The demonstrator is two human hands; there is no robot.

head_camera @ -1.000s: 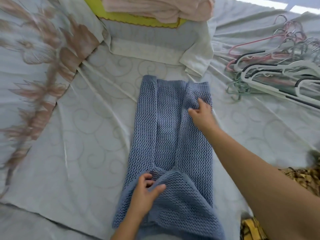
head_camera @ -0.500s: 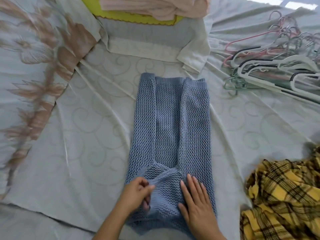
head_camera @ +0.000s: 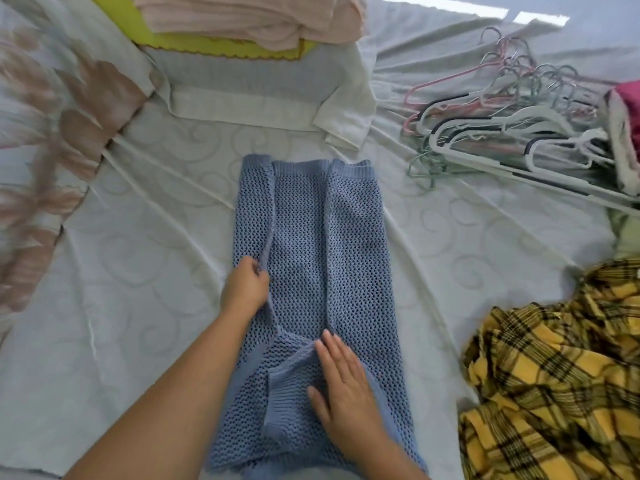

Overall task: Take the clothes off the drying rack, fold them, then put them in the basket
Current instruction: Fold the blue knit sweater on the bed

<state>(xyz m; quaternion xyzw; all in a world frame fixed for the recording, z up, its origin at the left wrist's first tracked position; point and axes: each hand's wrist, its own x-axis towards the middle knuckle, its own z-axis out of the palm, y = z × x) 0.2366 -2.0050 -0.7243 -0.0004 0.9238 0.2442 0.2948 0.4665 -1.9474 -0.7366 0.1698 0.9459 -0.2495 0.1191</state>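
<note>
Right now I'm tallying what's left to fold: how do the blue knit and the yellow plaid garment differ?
The blue knit lies flat, sides folded in; the yellow plaid garment is a crumpled heap. The blue knit is plain openwork; the plaid garment has dark checks. The left hand pinches the blue knit and the right hand presses on it; no hand touches the plaid one. Both lie on the pale sheet.
</note>
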